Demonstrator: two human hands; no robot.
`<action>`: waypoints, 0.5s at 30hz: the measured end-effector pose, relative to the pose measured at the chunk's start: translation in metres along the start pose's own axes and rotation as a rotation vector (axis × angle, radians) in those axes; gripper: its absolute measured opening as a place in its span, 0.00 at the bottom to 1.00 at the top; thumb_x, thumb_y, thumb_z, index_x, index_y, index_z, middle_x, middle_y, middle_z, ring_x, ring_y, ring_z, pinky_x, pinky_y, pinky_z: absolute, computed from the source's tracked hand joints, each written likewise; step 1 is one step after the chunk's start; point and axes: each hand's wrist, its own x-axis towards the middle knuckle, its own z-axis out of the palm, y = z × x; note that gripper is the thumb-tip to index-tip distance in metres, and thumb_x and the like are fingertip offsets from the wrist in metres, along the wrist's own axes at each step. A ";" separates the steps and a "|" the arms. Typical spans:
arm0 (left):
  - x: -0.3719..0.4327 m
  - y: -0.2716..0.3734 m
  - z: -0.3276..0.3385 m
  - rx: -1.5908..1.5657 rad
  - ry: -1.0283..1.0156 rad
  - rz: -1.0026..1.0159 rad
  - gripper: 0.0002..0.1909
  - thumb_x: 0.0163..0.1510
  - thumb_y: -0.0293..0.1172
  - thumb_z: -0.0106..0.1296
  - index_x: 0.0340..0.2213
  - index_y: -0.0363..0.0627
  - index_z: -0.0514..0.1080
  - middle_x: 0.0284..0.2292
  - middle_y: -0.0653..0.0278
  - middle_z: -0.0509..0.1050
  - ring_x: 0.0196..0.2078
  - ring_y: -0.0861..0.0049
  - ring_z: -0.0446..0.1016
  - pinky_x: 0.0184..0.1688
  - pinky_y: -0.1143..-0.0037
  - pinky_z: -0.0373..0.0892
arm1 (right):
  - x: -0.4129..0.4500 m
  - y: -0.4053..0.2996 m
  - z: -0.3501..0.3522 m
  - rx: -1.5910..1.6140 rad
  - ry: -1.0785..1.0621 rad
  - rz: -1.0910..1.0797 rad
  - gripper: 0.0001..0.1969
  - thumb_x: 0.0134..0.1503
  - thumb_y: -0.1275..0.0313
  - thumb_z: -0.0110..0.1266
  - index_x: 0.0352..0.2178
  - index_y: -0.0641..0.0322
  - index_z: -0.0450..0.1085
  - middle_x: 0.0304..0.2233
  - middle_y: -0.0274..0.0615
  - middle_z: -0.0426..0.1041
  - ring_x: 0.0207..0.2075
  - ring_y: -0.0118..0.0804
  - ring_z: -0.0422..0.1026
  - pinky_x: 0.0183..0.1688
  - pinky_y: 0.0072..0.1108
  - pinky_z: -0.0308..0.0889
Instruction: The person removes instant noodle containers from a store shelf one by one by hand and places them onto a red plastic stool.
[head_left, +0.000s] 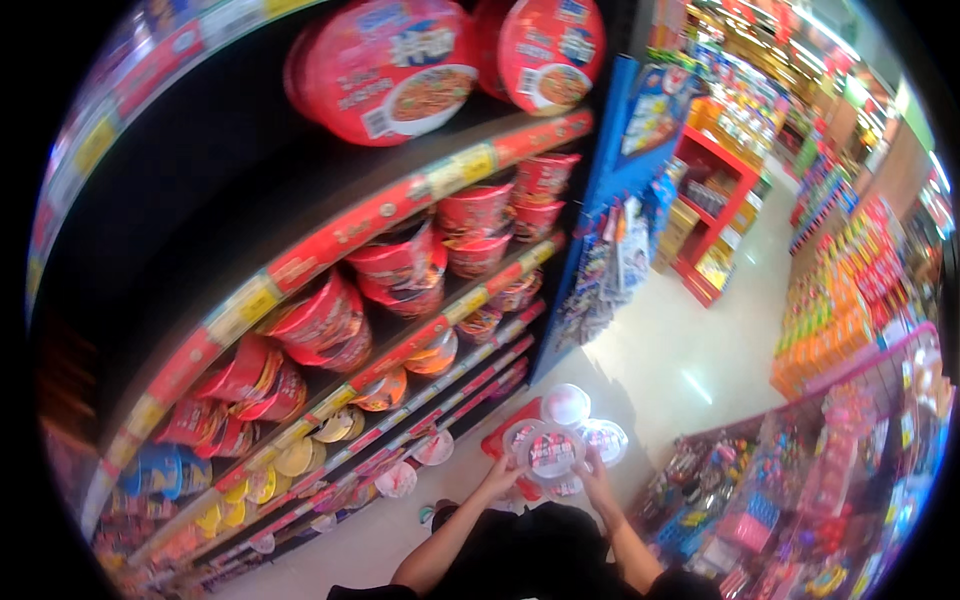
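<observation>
Between my left hand (504, 477) and my right hand (594, 480) is a round clear-lidded plastic tub (553, 454) with a dark and pink printed label. My fingers grip its rim from either side, low in front of my body. Just beyond and below it are several similar round tubs, among them a pale-topped tub (566, 403) and a shiny tub (604, 441) to the right. A red object (531, 411) shows partly under the tubs; the rest of it is hidden.
On the left, a long shelf rack (352, 225) carries red instant-noodle cups (397, 266) and large red noodle bowls (435, 67). Bagged goods hang on a blue rack end (615, 240). Toy bins (757, 510) and stacked orange boxes (825, 337) flank the pale floor (675, 352) at right.
</observation>
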 end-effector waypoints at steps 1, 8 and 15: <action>-0.026 0.010 -0.006 -0.031 -0.009 0.080 0.20 0.54 0.36 0.47 0.47 0.45 0.59 0.37 0.65 0.66 0.37 0.81 0.67 0.34 0.81 0.65 | -0.010 -0.020 0.010 0.083 -0.078 0.014 0.39 0.44 0.71 0.60 0.55 0.63 0.48 0.53 0.47 0.54 0.55 0.39 0.54 0.55 0.32 0.54; -0.212 0.152 -0.033 -0.232 0.170 0.440 0.24 0.51 0.24 0.48 0.49 0.41 0.54 0.42 0.63 0.63 0.44 0.79 0.64 0.44 0.78 0.63 | -0.043 -0.174 0.095 -0.217 -0.511 -0.539 0.54 0.34 0.64 0.68 0.56 0.70 0.40 0.53 0.51 0.48 0.56 0.44 0.50 0.56 0.33 0.49; -0.306 0.320 -0.068 0.126 0.428 0.967 0.37 0.48 0.28 0.52 0.53 0.35 0.43 0.50 0.54 0.57 0.53 0.69 0.58 0.53 0.68 0.56 | -0.028 -0.342 0.203 -0.196 -0.395 -1.480 0.48 0.29 0.63 0.71 0.51 0.60 0.52 0.50 0.58 0.48 0.52 0.56 0.52 0.51 0.40 0.51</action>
